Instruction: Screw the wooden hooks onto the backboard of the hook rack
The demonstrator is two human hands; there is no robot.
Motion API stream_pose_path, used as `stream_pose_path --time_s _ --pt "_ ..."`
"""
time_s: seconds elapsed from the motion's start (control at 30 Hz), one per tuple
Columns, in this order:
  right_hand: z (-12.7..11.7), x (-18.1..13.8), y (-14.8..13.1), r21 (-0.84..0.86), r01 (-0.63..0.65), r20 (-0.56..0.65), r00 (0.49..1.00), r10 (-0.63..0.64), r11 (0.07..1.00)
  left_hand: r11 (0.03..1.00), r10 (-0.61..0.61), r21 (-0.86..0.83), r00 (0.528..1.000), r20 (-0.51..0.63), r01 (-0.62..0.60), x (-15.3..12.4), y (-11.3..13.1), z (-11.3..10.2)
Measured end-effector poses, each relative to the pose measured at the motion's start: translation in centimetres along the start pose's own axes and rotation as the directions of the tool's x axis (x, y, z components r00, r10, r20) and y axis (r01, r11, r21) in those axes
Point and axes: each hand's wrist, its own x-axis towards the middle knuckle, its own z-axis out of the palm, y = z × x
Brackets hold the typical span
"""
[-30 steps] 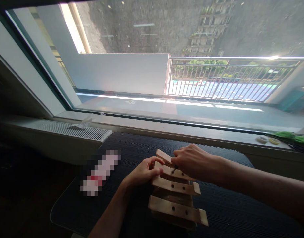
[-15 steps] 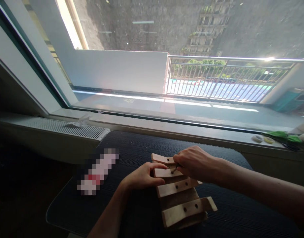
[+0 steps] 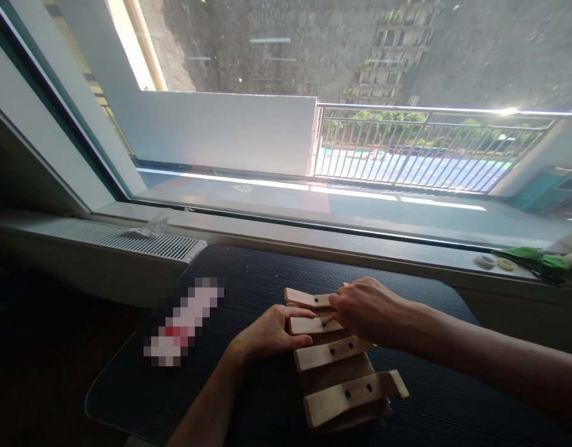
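Observation:
On the dark table lies a wooden piece with several pale, bent wooden slats (image 3: pixel 335 390) set across a brown base (image 3: pixel 339 371). Dark round holes show in pairs along the slats. My left hand (image 3: pixel 271 332) pinches the left end of the second slat from the back, thumb on the near side and fingers on the far side. Above that same slat, my right hand (image 3: pixel 364 310) is closed on a thin rod-like tool (image 3: pixel 329 321), whose tip meets a hole in the slat. My fingers hide most of the tool and the slat's right end.
A blurred pink and red item (image 3: pixel 183 323) lies on the dark table (image 3: pixel 248 285) at the left. Behind are a window sill (image 3: pixel 286 233) and a vented radiator cover (image 3: pixel 169 245) bearing clear plastic. Green cloth-like material (image 3: pixel 532 256) and tape rolls (image 3: pixel 485 261) sit at the right.
My right hand has shifted and turned slightly around the tool, uncovering a bit of the rearmost slat's right end. My left hand stays on the slat almost unmoved.

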Motion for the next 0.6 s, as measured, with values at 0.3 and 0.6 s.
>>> stream_pose_path --time_s 0.3,0.6 --pt "-2.0 -0.4 -0.3 -0.042 0.107 0.07 0.992 -0.104 0.993 0.999 -0.032 -0.028 0.999 0.016 0.032 0.0 0.3 -0.1" --pt "-0.3 0.6 0.2 0.015 -0.02 0.048 0.999 0.019 1.0 0.999 -0.038 -0.039 0.999 0.02 0.038 0.1 -0.3 0.0"
